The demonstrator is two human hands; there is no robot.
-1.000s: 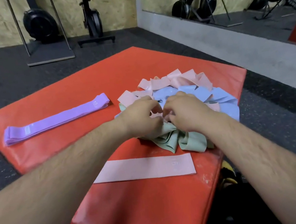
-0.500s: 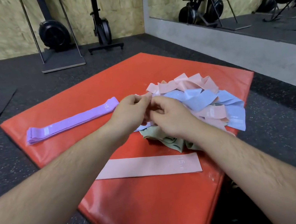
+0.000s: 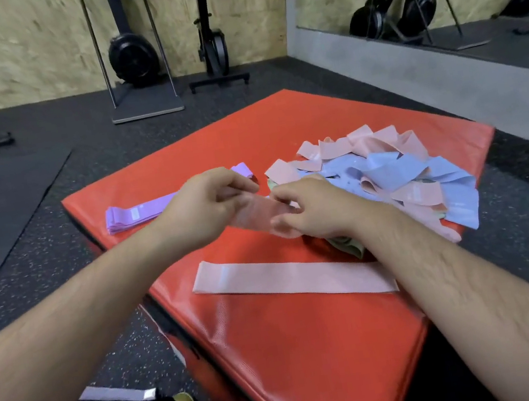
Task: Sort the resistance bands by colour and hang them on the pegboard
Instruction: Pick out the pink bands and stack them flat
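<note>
L hand (image 3: 208, 205) and R hand (image 3: 320, 209), fingers curled in a pinch, each grip 1 end of a pink band (image 3: 258, 213). It is held spread between them, just above the red mat (image 3: 314, 348) and left of the pile (image 3: 401, 175).

Change vs. 1 s ago: both hands were then sunk in the pile w/ nothing drawn out. At 0.5 s ago they were lifting, fingertips together. Now the band is free of the tangle and opened along its length.

Meaning (judged): 1 more pink is separated and ready to join the flat pink band (image 3: 293, 279) lying across the mat's near part. Sorting looks early, since most bands are still mixed. Purple bands (image 3: 140, 213), a stacked group, lie at far left, 1 end hidden behind L hand. Pegboard not in view.

Materials: bands are flat fabric loops, matte and soft, folding and creasing freely. The held 1 is motion-blurred, so its weave is not readable. Pile mixes pink w/ blue bands (image 3: 457, 201) and green bands (image 3: 346, 246), the green mostly under R wrist. Mat is glossy vinyl w/ fine ribbed grain, padded, approx. square. Floor (image 3: 42, 270) is dark speckled rubber.
</note>
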